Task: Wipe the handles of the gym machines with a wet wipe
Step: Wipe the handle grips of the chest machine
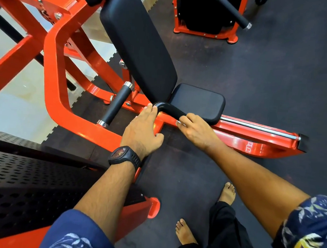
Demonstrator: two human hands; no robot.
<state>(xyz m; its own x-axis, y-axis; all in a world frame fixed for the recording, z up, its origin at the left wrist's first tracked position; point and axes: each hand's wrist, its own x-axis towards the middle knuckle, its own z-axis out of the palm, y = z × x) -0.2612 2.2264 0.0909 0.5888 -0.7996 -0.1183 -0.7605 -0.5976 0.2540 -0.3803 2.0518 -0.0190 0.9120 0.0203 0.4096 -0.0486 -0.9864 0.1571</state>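
A bent black handle [169,109] sticks out of the orange machine frame [93,133] just below the seat pad [198,101]. My right hand [195,128] grips the near end of this handle, fingers curled round it. A small pale sliver shows under those fingers; I cannot tell whether it is a wipe. My left hand [142,129], with a black watch on the wrist, rests flat on the orange frame beside the handle's bend, fingers straight and fingertips close to the handle.
A second black grip [118,103] with chrome ends sits left of the long back pad [138,51]. Another orange machine [203,28] with a black grip [233,12] stands at the top right. A perforated black shroud [21,182] is at my lower left. My bare feet [184,232] stand on dark rubber flooring.
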